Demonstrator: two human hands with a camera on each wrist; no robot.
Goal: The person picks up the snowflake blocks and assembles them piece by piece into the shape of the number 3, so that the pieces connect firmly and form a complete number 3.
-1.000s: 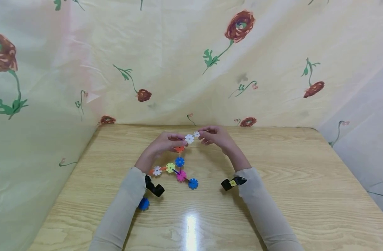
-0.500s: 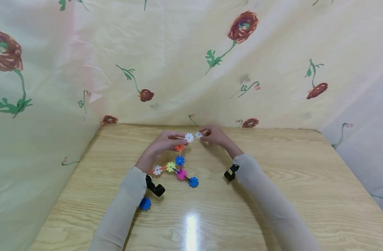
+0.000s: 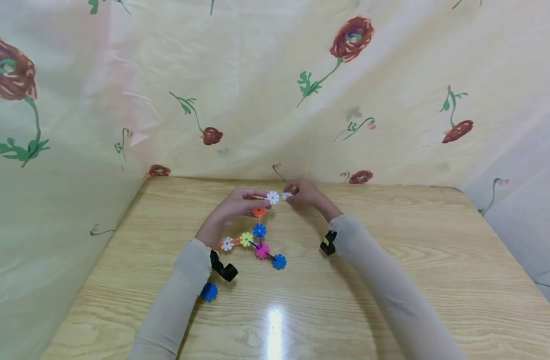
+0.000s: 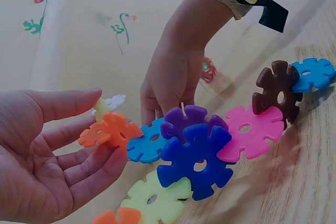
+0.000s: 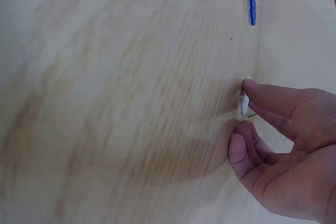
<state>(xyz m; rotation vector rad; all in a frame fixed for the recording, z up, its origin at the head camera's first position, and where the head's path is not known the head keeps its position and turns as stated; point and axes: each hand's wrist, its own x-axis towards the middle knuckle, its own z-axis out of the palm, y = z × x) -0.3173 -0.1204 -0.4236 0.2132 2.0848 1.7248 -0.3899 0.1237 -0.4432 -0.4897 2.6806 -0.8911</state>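
My left hand (image 3: 241,203) pinches the upper end of a chain of notched plastic building discs, beside a white disc (image 3: 272,197). In the left wrist view its thumb and fingers are by a pale yellow piece and an orange disc (image 4: 122,130). Below hang a blue disc (image 3: 259,230) and a pink disc (image 3: 262,250); a yellow-green disc (image 3: 246,239) branches left, a brown disc (image 4: 278,92) right. My right hand (image 3: 304,194) pinches a smaller-looking white disc (image 3: 286,195), seen edge-on in the right wrist view, a little right of the chain's white disc.
A loose blue disc (image 3: 209,292) lies on the wooden table (image 3: 392,250) beside my left forearm. Another blue disc (image 5: 252,9) appears edge-on in the right wrist view. Floral cloth (image 3: 252,90) hangs behind the table and along its sides.
My right hand and its white disc have shifted slightly right, and the disc has tilted. The right wrist has swung upward and left. My left hand and the chain stay nearly in place.
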